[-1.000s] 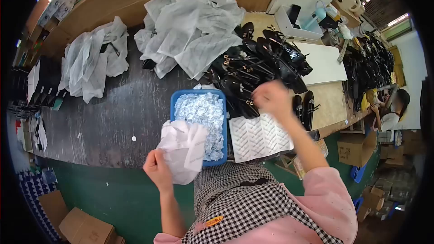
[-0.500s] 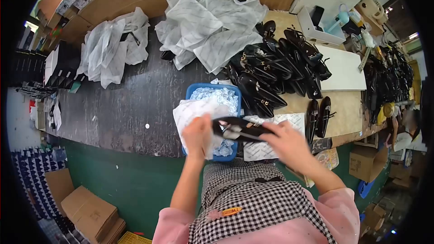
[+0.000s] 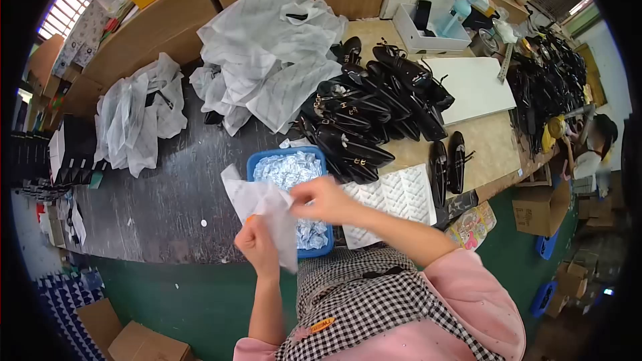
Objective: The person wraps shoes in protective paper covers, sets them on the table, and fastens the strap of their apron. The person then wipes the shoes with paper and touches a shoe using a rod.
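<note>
A sheet of white tissue paper (image 3: pixel 251 197) hangs between my hands, over the left side of a blue basket (image 3: pixel 329 244) full of small white-and-blue packets (image 3: pixel 291 168). My left hand (image 3: pixel 257 244) is closed in a fist against the paper's lower left part, with a spot of orange at its thumb. At the paper's right edge, the fingers of my right hand (image 3: pixel 322 200) pinch it, slightly blurred. No shoe shows in either hand; whatever the paper may cover is hidden. A stack of white patterned sheets (image 3: pixel 394 204) lies right of the basket, below my right forearm.
A heap of black shoes (image 3: pixel 374 107) lies beyond the basket, and a pair of black shoes (image 3: pixel 456 164) stands at the right. Crumpled tissue bundles (image 3: pixel 267 53) fill the back of the dark table (image 3: pixel 160 207). Another person (image 3: pixel 592 150) is at the far right, near more shoes.
The black shoe held between my hands has gone out of sight. My right hand has moved left to the paper's edge; my left hand has moved down and left. The view has shifted.
</note>
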`<state>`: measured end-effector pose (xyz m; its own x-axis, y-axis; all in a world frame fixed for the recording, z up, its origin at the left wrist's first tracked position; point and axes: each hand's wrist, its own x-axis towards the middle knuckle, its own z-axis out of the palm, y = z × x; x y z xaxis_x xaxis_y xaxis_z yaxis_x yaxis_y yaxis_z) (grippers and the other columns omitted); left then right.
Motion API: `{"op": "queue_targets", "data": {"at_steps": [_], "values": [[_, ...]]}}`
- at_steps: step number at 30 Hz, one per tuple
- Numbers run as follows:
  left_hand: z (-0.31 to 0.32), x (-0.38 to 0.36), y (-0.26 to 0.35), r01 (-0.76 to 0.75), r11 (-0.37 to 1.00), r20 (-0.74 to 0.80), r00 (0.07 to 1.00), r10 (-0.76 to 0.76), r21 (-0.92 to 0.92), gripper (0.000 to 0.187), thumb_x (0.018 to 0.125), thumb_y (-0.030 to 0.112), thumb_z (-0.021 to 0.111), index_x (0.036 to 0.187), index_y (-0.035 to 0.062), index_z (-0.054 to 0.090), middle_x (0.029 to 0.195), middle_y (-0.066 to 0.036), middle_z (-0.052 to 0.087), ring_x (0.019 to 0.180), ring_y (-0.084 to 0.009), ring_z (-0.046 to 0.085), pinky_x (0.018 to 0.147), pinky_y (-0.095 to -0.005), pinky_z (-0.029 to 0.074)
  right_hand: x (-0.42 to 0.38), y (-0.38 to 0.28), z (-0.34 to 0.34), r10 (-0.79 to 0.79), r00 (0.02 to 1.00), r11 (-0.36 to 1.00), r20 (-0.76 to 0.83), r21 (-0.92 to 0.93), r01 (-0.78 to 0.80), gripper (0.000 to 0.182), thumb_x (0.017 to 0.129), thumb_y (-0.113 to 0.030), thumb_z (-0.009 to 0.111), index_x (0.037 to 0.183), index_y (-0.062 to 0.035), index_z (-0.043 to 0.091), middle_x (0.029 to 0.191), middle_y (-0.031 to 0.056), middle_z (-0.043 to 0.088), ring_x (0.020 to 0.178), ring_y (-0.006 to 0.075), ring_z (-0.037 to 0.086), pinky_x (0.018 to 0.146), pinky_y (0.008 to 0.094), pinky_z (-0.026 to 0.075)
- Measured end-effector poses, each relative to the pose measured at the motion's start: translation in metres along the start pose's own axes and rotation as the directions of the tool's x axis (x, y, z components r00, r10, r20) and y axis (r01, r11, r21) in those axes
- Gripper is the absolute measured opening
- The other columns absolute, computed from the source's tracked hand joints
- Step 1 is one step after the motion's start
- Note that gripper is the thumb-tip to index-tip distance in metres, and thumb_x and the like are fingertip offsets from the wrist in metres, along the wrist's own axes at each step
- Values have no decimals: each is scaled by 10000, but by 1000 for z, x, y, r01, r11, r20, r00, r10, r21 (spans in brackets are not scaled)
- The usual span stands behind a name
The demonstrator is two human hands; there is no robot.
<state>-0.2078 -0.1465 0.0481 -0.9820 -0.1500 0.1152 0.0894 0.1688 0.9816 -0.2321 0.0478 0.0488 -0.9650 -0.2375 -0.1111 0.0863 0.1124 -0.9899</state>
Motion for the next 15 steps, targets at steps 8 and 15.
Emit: {"op": "queue_targets", "data": {"at_steps": [8, 15], "values": [[12, 13, 8, 147, 953, 97, 979, -177, 264, 274, 959, 142, 589, 765, -34, 670, 600, 86, 470, 577, 4, 374, 487, -209, 276, 26, 81, -331, 9, 783, 807, -622, -458, -373, 533, 859, -334, 711, 1296, -60, 581, 1036, 55, 685, 921, 150, 627, 728, 281, 508], [49, 33, -20, 70, 876, 112, 984, -139, 477, 195, 913, 169, 655, 983, 5, 734, 536, -59, 502, 522, -87, 470, 492, -299, 362, -72, 0, -218, -325, 941, 740, -92, -645, 193, 333, 855, -66, 635, 1187, -90, 632, 1192, 92, 625, 1015, 238, 578, 842, 355, 498]]}}
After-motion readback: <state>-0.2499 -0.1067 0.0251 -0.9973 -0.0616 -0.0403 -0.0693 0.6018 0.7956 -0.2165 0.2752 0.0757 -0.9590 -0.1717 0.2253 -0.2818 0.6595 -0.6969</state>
